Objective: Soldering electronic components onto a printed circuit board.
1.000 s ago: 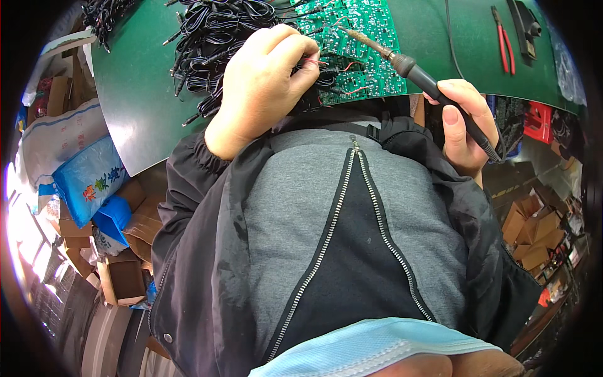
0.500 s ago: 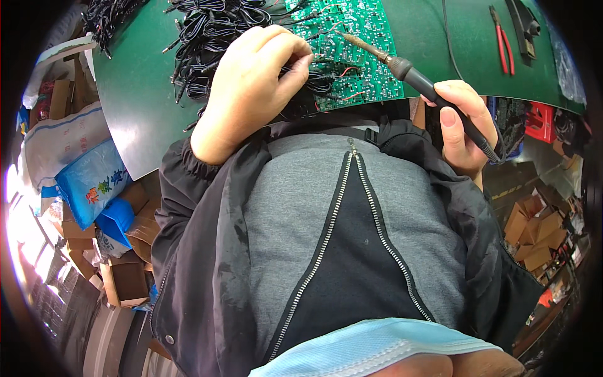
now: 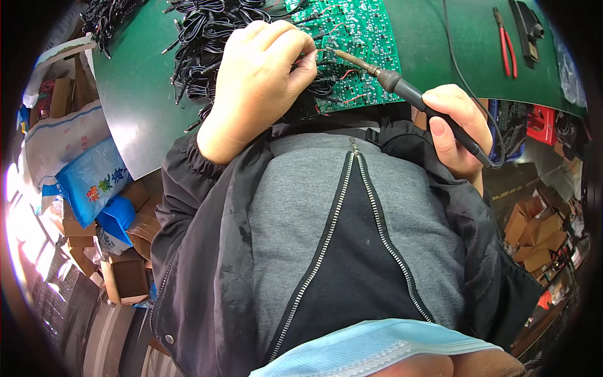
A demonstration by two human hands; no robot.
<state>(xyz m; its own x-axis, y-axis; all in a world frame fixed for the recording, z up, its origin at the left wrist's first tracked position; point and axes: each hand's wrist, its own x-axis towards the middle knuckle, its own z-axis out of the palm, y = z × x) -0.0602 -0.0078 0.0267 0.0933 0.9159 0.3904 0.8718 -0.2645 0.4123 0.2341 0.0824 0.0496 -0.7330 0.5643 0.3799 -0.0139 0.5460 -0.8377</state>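
My right hand (image 3: 461, 129) grips the dark handle of a soldering iron (image 3: 408, 91), which points up and to the left. Its tip is at the left part of a green circuit board panel (image 3: 380, 53), close to the fingertips of my left hand (image 3: 267, 72). Those fingers are pinched on a thin wire (image 3: 320, 50) whose end meets the board near the iron's tip; most of it is hidden by the hand. Short red wires (image 3: 353, 99) stick out from the panel. Bundled black cables with plugs (image 3: 220, 25) lie left of the panel, partly under my left hand.
The green table (image 3: 427, 38) curves around. Red-handled pliers (image 3: 507, 50) and a black tool-like object (image 3: 526, 28) lie at its right. The iron's cord (image 3: 455, 50) runs across the table. Cardboard boxes (image 3: 129, 276) and a blue bag (image 3: 94, 179) stand at the lower left.
The soldering iron has moved down and left, bringing its tip from above the board to beside my left fingertips. My left hand has shifted slightly to the right.
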